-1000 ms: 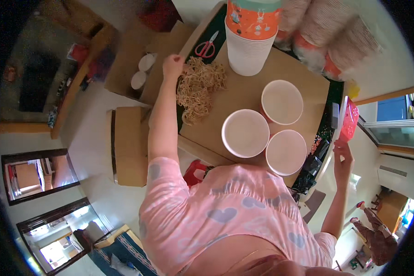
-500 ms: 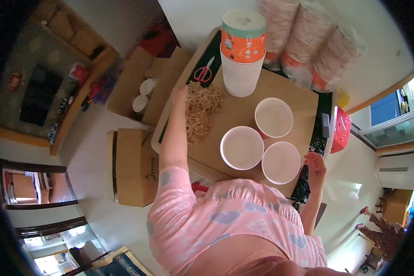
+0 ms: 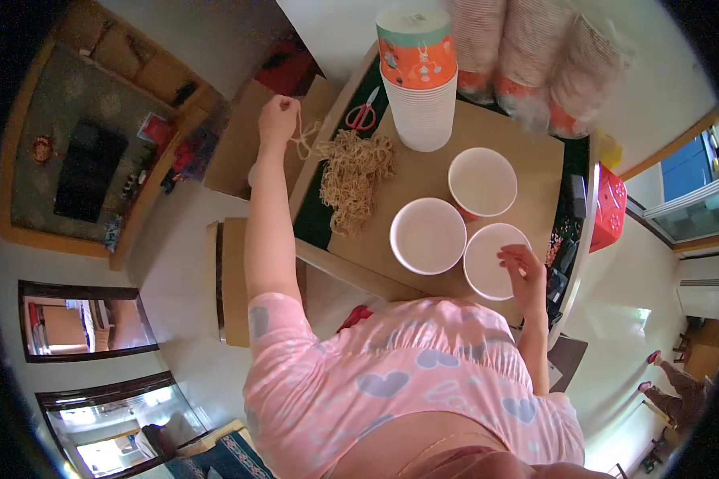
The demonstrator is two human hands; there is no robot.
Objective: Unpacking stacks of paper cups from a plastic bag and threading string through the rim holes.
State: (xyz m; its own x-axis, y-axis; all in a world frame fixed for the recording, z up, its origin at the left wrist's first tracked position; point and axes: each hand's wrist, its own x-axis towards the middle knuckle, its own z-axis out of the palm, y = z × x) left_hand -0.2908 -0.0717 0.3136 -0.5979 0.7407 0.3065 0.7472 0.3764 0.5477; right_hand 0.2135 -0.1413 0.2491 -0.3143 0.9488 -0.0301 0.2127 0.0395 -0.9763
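My left hand is raised past the table's left edge, over an open cardboard box. Its closed fingers pinch a thin tan strand that trails toward a tangled heap of tan strings on the table. Three white paper tubs stand mouth up near me and look bare inside. My right hand hovers at the right side of the nearest right tub, fingers bent, apart, and holding nothing I can see. Above the heap lie red-handled scissors.
Behind the tubs rises a tall upside-down stack of paper tubs, orange and green on top. Wrapped stacks stand at the back right. Open cardboard boxes are left of the table, a red basket right. Another person's legs show far right.
My left hand has moved left and away from the heap, drawing a strand out of it. My right hand has come in from the table's right edge to the nearest right tub.
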